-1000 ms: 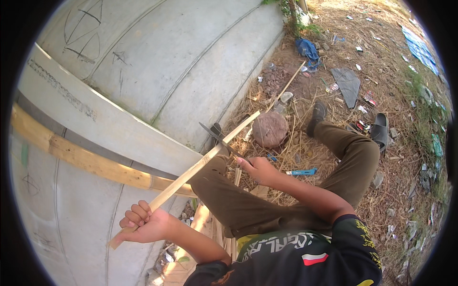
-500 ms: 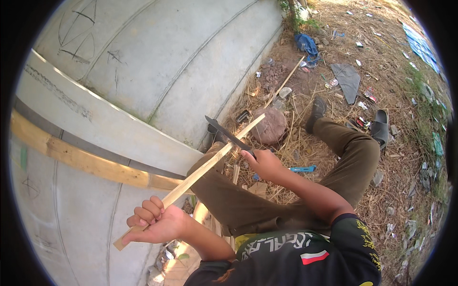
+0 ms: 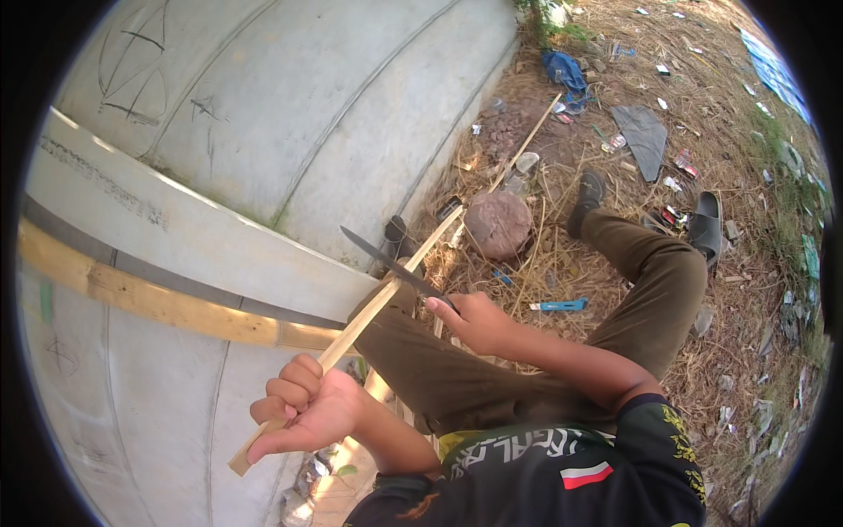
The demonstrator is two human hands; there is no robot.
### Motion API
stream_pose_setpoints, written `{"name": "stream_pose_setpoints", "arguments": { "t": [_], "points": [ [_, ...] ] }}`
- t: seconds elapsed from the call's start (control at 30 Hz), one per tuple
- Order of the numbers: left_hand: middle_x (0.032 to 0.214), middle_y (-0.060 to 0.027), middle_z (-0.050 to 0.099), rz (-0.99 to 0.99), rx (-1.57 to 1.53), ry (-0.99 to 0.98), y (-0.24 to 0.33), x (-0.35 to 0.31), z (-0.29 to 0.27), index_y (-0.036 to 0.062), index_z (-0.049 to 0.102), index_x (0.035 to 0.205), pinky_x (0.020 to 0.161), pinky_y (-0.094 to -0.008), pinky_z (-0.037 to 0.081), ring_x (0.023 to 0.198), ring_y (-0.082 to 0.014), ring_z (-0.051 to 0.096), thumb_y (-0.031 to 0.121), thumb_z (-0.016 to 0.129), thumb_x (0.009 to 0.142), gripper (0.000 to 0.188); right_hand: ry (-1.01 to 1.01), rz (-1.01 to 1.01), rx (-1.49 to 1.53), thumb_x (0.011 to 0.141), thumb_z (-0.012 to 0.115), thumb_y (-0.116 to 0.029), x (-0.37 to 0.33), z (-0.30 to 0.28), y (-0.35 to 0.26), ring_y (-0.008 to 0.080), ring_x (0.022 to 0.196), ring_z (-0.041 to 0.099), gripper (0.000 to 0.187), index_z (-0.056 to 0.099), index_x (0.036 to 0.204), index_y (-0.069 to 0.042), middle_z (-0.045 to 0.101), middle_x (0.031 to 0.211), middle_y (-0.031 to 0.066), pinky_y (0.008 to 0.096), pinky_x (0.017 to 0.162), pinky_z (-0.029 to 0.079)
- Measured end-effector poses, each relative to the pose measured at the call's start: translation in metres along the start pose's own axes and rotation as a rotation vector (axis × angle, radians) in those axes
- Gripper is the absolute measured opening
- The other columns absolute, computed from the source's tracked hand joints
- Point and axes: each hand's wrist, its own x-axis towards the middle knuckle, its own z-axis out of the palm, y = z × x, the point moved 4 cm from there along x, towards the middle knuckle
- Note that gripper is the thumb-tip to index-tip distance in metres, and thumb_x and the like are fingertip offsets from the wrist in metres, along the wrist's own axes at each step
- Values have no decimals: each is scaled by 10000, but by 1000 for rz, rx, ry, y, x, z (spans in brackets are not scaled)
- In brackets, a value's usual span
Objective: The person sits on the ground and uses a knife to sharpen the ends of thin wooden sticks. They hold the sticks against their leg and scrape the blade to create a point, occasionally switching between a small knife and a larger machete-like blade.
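My left hand is closed around the near end of a long, pale bamboo strip, whose butt sticks out below the thumb. The strip slants up and away to the right, over my left leg, toward a round stone block. A dark, long-bladed knife is in my right hand, fingers wrapped round its handle. Its blade lies across the strip around mid-length, tip pointing to the upper left. The handle is mostly hidden by my fingers.
Left of me stands a grey concrete wall with a ledge and a bamboo pole. A blue box-cutter-like tool lies on straw between my legs. Beyond are a thin stick, a blue cloth, a grey sandal and scattered litter.
The knife and my right hand have come nearer and left, so the blade crosses the strip closer to my left hand. My left hand has shifted slightly right.
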Motion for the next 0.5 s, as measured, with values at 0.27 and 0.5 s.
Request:
{"name": "stream_pose_setpoints", "arguments": {
  "t": [0.27,0.5],
  "points": [
    [548,47,107,-82,-119,-32,-11,-2,-4,166,227,687,484,-283,90,500,-98,55,713,322,1016,645,-101,-19,-25,1038,418,-578,6,-12,-7,461,704,653,650,647,906,16,652,720,242,517,697,511],
    [525,43,119,-56,-123,-42,-3,-2,-11,164,222,683,460,-278,84,474,-97,59,703,289,1026,642,47,-283,-228,1042,416,-566,-14,0,-17,452,663,652,643,636,874,15,621,621,229,540,670,516]
  ]
}}
